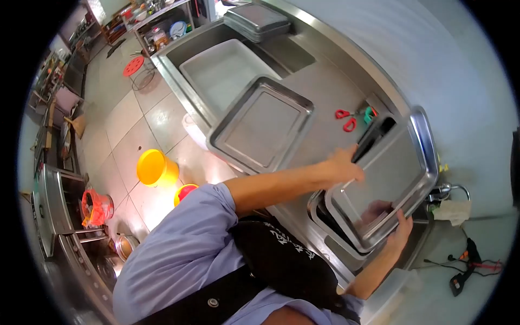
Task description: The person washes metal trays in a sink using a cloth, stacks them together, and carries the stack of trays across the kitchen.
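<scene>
R hand (400, 232) grips near-R rim of metal tray (387, 179), tilted, R end of counter (325, 89); L hand (346, 165) blurred at its L edge, grip can't tell. 2nd tray (260, 125) apart, L; held one not yet down.

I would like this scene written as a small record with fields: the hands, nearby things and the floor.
Left hand: blurred, at the upper-left edge of the tilted metal tray; contact unclear
Right hand: holding that tray's lower-right rim
Nearby: second tray, red-handled scissors
Far end: stacked trays
Floor: yellow bucket
</scene>
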The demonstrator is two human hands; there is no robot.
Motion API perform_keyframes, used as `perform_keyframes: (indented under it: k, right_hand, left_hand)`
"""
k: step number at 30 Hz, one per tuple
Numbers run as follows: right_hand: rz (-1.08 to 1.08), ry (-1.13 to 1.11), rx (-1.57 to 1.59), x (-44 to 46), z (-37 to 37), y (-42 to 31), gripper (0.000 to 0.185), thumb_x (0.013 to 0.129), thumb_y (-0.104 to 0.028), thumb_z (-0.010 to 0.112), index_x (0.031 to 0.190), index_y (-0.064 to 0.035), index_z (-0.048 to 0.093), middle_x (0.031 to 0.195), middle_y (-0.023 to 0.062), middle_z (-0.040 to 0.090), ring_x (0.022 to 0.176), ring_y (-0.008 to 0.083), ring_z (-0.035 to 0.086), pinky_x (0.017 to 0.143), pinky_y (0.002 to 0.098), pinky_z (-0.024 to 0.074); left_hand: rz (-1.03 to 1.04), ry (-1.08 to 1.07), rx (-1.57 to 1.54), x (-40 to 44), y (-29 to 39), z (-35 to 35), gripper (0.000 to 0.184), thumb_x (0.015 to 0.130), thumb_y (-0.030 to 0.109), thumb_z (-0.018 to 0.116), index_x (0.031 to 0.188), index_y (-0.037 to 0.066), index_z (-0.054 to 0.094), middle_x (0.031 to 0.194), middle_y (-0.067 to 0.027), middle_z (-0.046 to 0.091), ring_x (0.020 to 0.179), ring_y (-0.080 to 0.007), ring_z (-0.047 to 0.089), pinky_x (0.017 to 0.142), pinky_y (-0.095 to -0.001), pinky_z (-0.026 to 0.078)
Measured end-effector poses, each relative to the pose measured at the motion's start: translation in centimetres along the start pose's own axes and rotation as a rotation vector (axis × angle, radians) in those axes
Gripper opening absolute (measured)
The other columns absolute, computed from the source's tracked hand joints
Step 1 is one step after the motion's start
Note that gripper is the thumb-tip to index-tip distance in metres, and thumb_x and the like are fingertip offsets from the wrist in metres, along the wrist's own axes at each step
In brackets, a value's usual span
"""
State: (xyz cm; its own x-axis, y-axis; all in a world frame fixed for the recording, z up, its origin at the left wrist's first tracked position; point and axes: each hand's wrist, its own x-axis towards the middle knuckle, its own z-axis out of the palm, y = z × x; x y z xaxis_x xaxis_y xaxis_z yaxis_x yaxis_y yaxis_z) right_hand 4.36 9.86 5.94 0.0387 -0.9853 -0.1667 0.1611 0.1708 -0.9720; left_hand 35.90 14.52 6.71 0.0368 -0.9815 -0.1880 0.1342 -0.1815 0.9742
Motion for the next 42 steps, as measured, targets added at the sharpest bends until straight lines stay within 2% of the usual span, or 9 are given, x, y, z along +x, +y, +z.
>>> perform_keyframes:
  k: [4,7,9,17,23,31,37,40,42]
  right_hand:
    - [0.106,-0.246,-0.167,0.9,12.3,-4.5,0.043,0.082,-0.007,0.058,0.122,0.0028,0.043,0.095,0.0148,0.058,0.075,0.0232,0.062,0.065,0.0358,0.0534]
    - [0.165,-0.311,-0.290,0.4,22.5,-6.8,0.038,0.081,-0.008,0.059,0.115,0.0028,0.044,0.087,0.0146,0.058,0.063,0.0222,0.062,0.052,0.0334,0.0544]
    - [0.176,-0.384,-0.291,0.3,28.4,-7.0,0.036,0.081,-0.008,0.058,0.112,0.0025,0.044,0.083,0.0140,0.058,0.058,0.0227,0.062,0.047,0.0327,0.0542]
    - [0.194,-0.729,-0.339,5.3,47.7,0.2,0.029,0.083,-0.006,0.058,0.103,0.0091,0.044,0.084,0.0171,0.058,0.065,0.0269,0.065,0.050,0.0368,0.0574]
    - [0.510,-0.884,-0.315,6.8,58.9,8.3,0.029,0.081,-0.009,0.060,0.103,0.0090,0.053,0.085,0.0182,0.061,0.069,0.0299,0.065,0.055,0.0422,0.0561]
    - [0.796,-0.955,-0.262,9.0,64.5,17.3,0.028,0.085,-0.013,0.057,0.107,0.0036,0.058,0.097,0.0171,0.064,0.085,0.0281,0.065,0.078,0.0445,0.0541]
    - [1.031,-0.897,-0.145,10.1,63.7,19.2,0.033,0.090,-0.015,0.054,0.118,0.0022,0.050,0.105,0.0149,0.061,0.090,0.0267,0.063,0.077,0.0438,0.0530]
    - [0.747,-1.041,-0.151,9.6,62.4,18.4,0.036,0.089,-0.014,0.055,0.121,0.0015,0.046,0.109,0.0149,0.059,0.096,0.0245,0.060,0.079,0.0409,0.0514]
    - [0.513,-1.070,-0.154,8.7,60.5,15.5,0.052,0.089,-0.016,0.058,0.134,0.0005,0.035,0.117,0.0143,0.054,0.106,0.0222,0.055,0.089,0.0364,0.0466]
  left_hand:
    - [-0.042,0.132,-0.097,-4.1,5.7,-10.6,0.077,0.067,-0.001,0.060,0.138,-0.002,0.032,0.117,-0.0187,0.054,0.103,-0.0272,0.055,0.087,-0.0330,0.047]
    - [-0.114,0.291,-0.412,-4.8,5.7,-17.8,0.072,0.068,-0.005,0.055,0.137,0.002,0.037,0.115,-0.0160,0.055,0.101,-0.0247,0.056,0.085,-0.0350,0.048]
    - [-0.022,0.203,-0.457,-6.8,6.7,-22.8,0.064,0.068,-0.008,0.051,0.131,0.004,0.045,0.110,-0.0132,0.057,0.097,-0.0232,0.058,0.084,-0.0367,0.049]
    - [0.009,0.494,-0.253,-12.3,6.3,-40.0,0.055,0.067,-0.004,0.053,0.122,0.003,0.051,0.102,-0.0099,0.058,0.090,-0.0216,0.059,0.078,-0.0351,0.050]
    - [-0.163,0.591,0.011,-13.9,5.6,-50.5,0.052,0.066,-0.001,0.056,0.119,0.003,0.053,0.099,-0.0116,0.059,0.087,-0.0213,0.060,0.073,-0.0346,0.051]
    - [-0.287,0.758,-0.054,-11.0,2.8,-57.5,0.022,0.060,-0.008,0.055,0.082,-0.005,0.057,0.075,-0.0134,0.058,0.063,-0.0250,0.061,0.052,-0.0365,0.051]
    - [-0.409,0.698,-0.091,-6.6,-0.2,-61.1,0.007,0.061,-0.007,0.055,0.064,-0.001,0.056,0.059,-0.0117,0.054,0.050,-0.0231,0.058,0.042,-0.0362,0.047]
    - [-0.401,0.671,-0.066,-5.2,-1.1,-62.6,0.008,0.061,-0.006,0.055,0.058,0.001,0.053,0.056,-0.0106,0.052,0.045,-0.0223,0.055,0.038,-0.0355,0.044]
    - [-0.391,0.622,0.048,-4.8,-0.2,-62.4,0.010,0.061,-0.005,0.056,0.056,0.003,0.051,0.053,-0.0091,0.050,0.042,-0.0214,0.052,0.036,-0.0351,0.042]
